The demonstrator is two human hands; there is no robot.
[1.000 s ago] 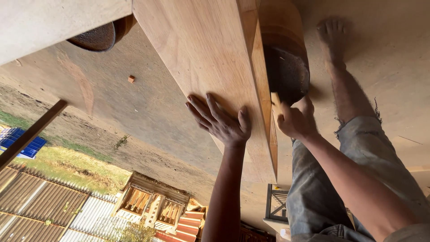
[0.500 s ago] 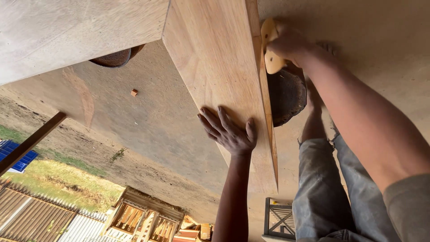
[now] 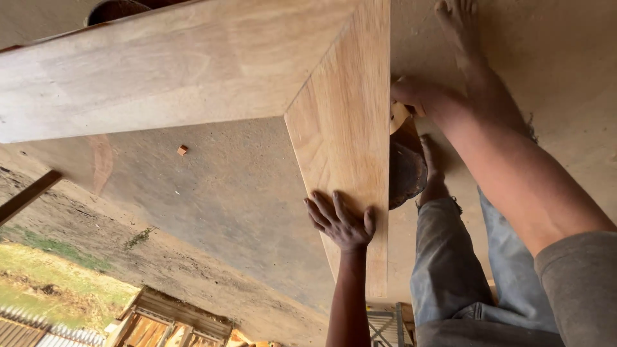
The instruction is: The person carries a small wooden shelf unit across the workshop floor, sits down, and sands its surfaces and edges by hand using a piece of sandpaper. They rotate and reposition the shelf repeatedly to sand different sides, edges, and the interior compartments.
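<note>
Your left hand (image 3: 342, 223) lies flat on the pale, smooth-planed wooden board (image 3: 350, 148), palm down, with its fingers (image 3: 321, 209) spread apart and pointing away from you; nothing is gripped, the hand only presses on the face of the board near its lower end. The board runs on from your fingertips and meets a second wide pale wooden board (image 3: 173, 71) at a mitred corner well beyond them, the two forming an angled frame. Your right hand (image 3: 408, 93) is past the far edge of the board from your left fingers, curled together around a small light-coloured wooden block (image 3: 400, 117) held against that edge; the board hides part of the grip, so you cannot tell how tightly the fingers close. Just beneath that hand, tucked against the board's edge, sits a dark round rough-surfaced object (image 3: 406, 173). Beyond it, your bare feet (image 3: 459, 26) and grey trouser legs (image 3: 450, 270) stand on the dusty brown concrete floor (image 3: 231, 193). Out past your left fingertips, well apart from them, a small reddish-brown wood chip (image 3: 182, 150) lies on that floor under the frame's open corner.
</note>
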